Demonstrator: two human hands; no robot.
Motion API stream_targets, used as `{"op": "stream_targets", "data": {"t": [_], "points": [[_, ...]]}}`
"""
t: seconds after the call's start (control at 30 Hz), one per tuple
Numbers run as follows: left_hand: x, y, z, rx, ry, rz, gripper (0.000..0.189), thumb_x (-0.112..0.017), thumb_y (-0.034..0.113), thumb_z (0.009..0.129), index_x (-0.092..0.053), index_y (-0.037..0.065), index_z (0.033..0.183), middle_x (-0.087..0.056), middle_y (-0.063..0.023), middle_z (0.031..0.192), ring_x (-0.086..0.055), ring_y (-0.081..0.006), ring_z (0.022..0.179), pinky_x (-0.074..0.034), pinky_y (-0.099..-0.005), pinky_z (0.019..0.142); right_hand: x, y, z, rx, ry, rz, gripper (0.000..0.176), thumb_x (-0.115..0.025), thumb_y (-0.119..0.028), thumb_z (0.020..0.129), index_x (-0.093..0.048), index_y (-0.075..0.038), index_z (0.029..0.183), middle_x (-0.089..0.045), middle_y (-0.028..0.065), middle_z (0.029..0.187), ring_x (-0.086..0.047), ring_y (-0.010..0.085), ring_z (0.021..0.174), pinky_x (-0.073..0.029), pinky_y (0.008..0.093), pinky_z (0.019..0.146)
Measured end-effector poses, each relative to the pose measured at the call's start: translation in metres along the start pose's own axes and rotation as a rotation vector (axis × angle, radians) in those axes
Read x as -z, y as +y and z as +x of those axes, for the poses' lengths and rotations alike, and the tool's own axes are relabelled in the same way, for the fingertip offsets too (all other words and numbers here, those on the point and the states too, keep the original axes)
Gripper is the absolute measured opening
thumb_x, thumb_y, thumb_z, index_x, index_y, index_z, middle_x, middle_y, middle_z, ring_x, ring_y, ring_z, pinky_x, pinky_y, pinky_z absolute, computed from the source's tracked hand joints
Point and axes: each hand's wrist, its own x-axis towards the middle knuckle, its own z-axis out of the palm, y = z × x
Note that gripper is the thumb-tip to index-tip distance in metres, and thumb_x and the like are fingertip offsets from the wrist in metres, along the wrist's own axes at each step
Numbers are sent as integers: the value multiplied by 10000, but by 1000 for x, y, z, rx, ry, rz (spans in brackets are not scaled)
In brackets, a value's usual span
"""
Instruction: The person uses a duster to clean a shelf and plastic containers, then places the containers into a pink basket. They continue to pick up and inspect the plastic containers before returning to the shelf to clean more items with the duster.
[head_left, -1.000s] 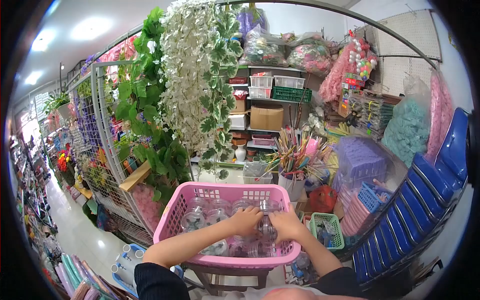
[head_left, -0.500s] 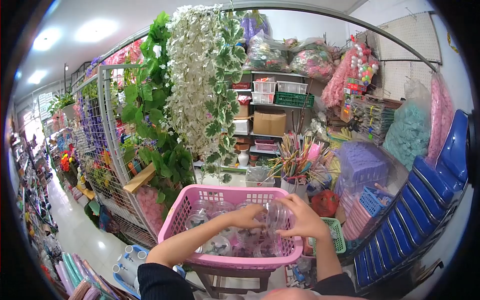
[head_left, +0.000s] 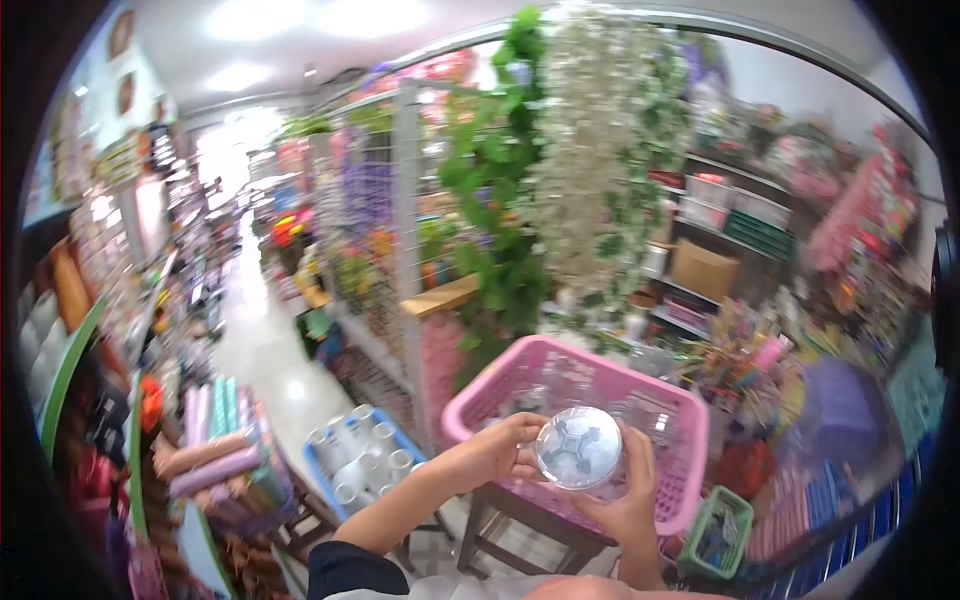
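Observation:
Over the near side of the pink basket, a clear round plastic container is held up between both hands, with its flat round face towards me. A grey branching pattern shows on that face. Curled at the container's left edge are the fingers of my left hand. My right hand wraps round its right side and lower edge, with some fingers hidden behind it. Several more clear plastic containers lie in the basket, partly covered by my hands and blurred.
The basket rests on a dark wooden stool. Left of it stands a blue crate of white cylinders, beside wrapped rolls. A small green basket is at the right. Hanging foliage and a wire rack rise behind.
My hands have come out of the basket with one clear container, now held nearer me. The view has turned left, so the basket appears further right.

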Motion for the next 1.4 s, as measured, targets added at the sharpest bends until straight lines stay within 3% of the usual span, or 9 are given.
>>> {"op": "stream_targets", "data": {"t": [0.3, 0.5, 0.77, 0.87, 0.97, 1.07, 1.2, 1.33, 1.4], "points": [[43, -63, -230, -372, 524, -170, 513, -564, 186, 918, -364, -12, 1347, -541, -83, 1230, -605, -182, 1025, -503, -342, 904, -161, -63, -10, 124, -681, 836, 919, -871, -176, 584, -373, -21, 1341, -436, 155, 1277, -491, 273, 1176, -451, 392, 960], [-19, -121, -361, -708, 964, -244, 559, -576, 185, 898, -329, 6, 1367, -555, -87, 1226, -611, -196, 1035, -497, -361, 920, -232, -166, -53, 292, -1105, 1078, 891, -835, -167, 650, -330, -69, 1377, -391, 144, 1351, -440, 276, 1239, -421, 404, 984], [-114, -209, -465, -1144, 1463, -192, 522, -622, 203, 884, -377, 9, 1302, -565, -117, 1198, -615, -239, 1047, -503, -393, 923, -271, -319, -119, 706, -1546, 1319, 852, -806, -233, 696, -329, -37, 1374, -421, 167, 1346, -434, 303, 1250, -373, 385, 1014], [-146, -243, -487, -1257, 1623, -199, 462, -577, 227, 907, -427, 4, 1283, -594, -129, 1193, -625, -259, 1043, -494, -389, 948, -291, -381, -132, 1238, -1439, 1402, 743, -786, -322, 712, -442, -20, 1297, -449, 201, 1325, -430, 353, 1241, -362, 417, 1024], [-175, -275, -498, -1307, 1793, -273, 392, -555, 221, 916, -493, 0, 1235, -604, -140, 1187, -624, -265, 1047, -481, -395, 960, -327, -443, -143, 1236, -1026, 1334, 611, -752, -388, 720, -547, -51, 1187, -515, 161, 1228, -479, 344, 1164, -386, 454, 956], [-194, -300, -507, -1356, 1848, -322, 344, -535, 211, 931, -507, 23, 1218, -613, -134, 1172, -627, -257, 1040, -494, -389, 923, -374, -501, -149, 1260, -680, 923, 586, -744, -395, 704, -546, -102, 1171, -535, 113, 1196, -496, 286, 1132, -389, 482, 890], [-209, -317, -511, -1378, 1926, -329, 320, -515, 181, 941, -486, 52, 1232, -626, -115, 1145, -625, -241, 1036, -497, -380, 899, -428, -543, -158, 1416, -1065, 33, 804, -810, -525, 535, -582, -147, 1207, -575, 101, 1229, -507, 288, 1185, -371, 602, 940], [-212, -326, -514, -1399, 1969, -304, 316, -493, 173, 948, -482, 47, 1237, -609, -124, 1178, -612, -256, 1071, -491, -393, 909, -428, -552, -156, 1408, -1056, -67, 671, -806, -423, 571, -627, -162, 1162, -590, 82, 1240, -532, 314, 1153, -356, 611, 940], [-211, -321, -513, -1405, 1962, -292, 326, -491, 172, 948, -476, 43, 1247, -601, -125, 1194, -604, -262, 1087, -489, -398, 916, -445, -553, -155, 1419, -1043, -99, 734, -807, -433, 556, -586, -156, 1199, -605, 81, 1208, -535, 303, 1155, -363, 602, 952]]}}
